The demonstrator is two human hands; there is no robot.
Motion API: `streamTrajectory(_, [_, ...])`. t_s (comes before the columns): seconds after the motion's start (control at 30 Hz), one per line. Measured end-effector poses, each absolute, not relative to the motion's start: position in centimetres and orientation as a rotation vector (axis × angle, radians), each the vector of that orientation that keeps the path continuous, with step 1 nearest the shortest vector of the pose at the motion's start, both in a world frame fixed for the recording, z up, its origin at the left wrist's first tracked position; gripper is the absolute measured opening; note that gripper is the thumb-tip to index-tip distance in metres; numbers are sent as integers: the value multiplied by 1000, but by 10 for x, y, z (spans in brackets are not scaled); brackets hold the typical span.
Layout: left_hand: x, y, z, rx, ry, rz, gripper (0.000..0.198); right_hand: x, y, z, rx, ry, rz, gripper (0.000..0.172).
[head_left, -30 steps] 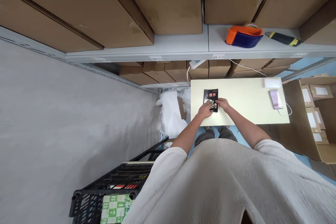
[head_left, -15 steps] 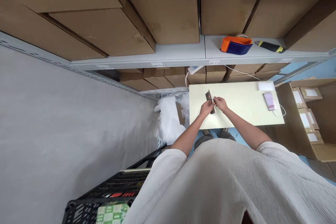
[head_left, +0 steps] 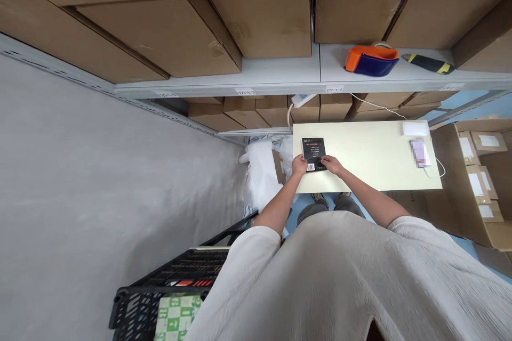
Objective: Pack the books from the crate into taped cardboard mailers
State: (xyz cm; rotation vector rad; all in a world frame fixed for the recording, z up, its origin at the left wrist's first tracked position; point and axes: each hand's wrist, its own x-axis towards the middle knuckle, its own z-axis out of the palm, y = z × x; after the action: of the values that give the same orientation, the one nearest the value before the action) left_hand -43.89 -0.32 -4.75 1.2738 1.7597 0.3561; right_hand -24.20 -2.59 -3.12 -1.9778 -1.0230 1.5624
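A black book [head_left: 314, 150] with pale print and a white barcode patch faces up over the left part of the cream table [head_left: 368, 165]. My left hand [head_left: 300, 164] grips its lower left edge. On the opposite edge, the fingers of my right hand [head_left: 332, 164] close over the lower right side. Whether the book rests on the tabletop or is held just above it, I cannot tell.
A white box [head_left: 415, 128] and a phone [head_left: 420, 153] with a cable lie at the table's right end. Above is a shelf with cartons, a tape dispenser [head_left: 371, 61] and a utility knife [head_left: 429, 63]. A black crate [head_left: 140, 303] stands lower left, an open carton [head_left: 444, 170] right.
The book, seen nearly edge-on before, now lies flat with its printed cover facing up. My hands have moved apart to its two sides.
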Motion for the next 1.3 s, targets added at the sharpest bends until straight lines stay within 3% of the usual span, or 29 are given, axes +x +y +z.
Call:
streamTrajectory(0.17, [-428,-4,-49,1189,1732,329,65,-228,-26,-33,-2009,-1053,1522,23])
streamTrajectory(0.37, [-428,-13,-38,1549,1614,271,61,-221,-23,-32,-2080,-1052,1484,29])
streamTrajectory(0.6, [-428,-16,-32,1629,1559,2,77,-227,-22,-34,-2105,-1025,1450,33])
streamTrajectory(1.3, [-435,-12,-34,1654,1474,-15,86,-225,-19,-34,-2101,-743,1465,64])
